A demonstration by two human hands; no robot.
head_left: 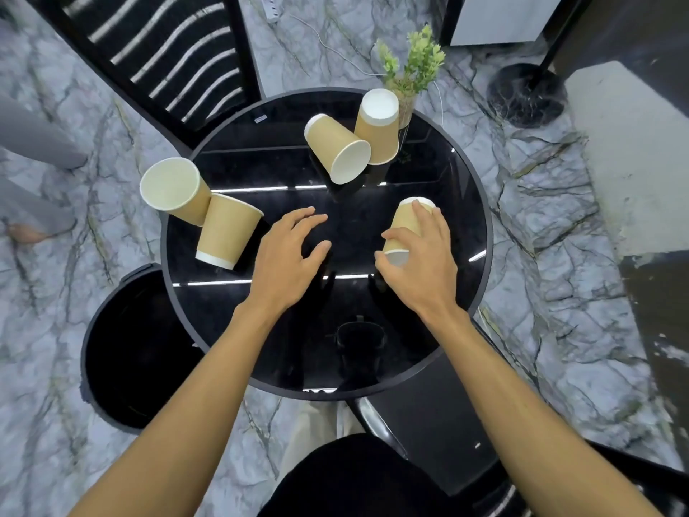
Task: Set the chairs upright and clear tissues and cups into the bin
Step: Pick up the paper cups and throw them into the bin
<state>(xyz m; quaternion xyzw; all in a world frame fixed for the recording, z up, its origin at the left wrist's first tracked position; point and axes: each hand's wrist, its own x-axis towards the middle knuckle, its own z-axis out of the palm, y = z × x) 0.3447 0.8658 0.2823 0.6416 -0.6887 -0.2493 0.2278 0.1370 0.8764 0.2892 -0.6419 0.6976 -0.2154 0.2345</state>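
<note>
Right hand (pixel 421 255) clamped on tan paper cup (pixel 404 225), left hand (pixel 289 255) spread, empty

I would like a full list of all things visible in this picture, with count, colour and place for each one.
paper cups: five, tan with white rims, on the table; two at the left edge, two at the far side, one under the right hand.
table: one, round, glossy black, centre.
bin: one, black, round, on the floor left of the table.
plant: one, green, at the table's far edge.
chair: one, black with slatted back, top left.
power strip: one, white, on the floor, top.
left hand: open, empty, over the table.
right hand: closed around a cup.
</note>
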